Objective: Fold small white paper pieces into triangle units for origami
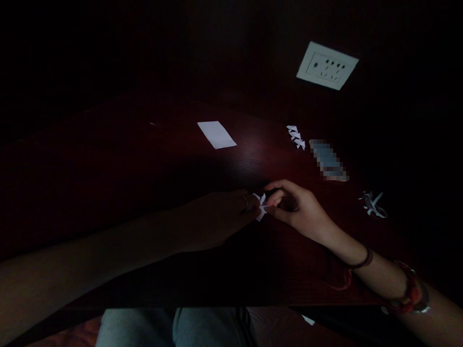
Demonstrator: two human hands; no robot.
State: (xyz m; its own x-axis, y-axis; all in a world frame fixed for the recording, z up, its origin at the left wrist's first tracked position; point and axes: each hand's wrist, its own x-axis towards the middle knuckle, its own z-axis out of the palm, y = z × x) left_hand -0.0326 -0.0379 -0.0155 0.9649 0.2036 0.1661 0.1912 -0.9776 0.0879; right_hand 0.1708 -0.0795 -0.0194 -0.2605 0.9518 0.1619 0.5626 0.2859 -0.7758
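Observation:
A small piece of folded white paper [261, 212] is held between my two hands, low over the dark red table [144, 159]. My left hand [231, 214], with a ring on one finger, is in shadow and pinches the paper from the left. From the right, the thumb and fingertips of my right hand [292, 205] grip its other edge. Some of the paper is hidden behind my fingers. Beyond my hands lies a flat white paper sheet [217, 135]. Several small folded paper pieces [295, 137] sit in a row farther back on the right.
A phone-like, pixelated object [329, 160] lies right of the folded pieces. Crumpled white strips [374, 204] are near the right side. A wall socket [328, 65] is mounted at the back. A white scrap [308, 319] shows below the table's front edge, beside my legs [144, 330].

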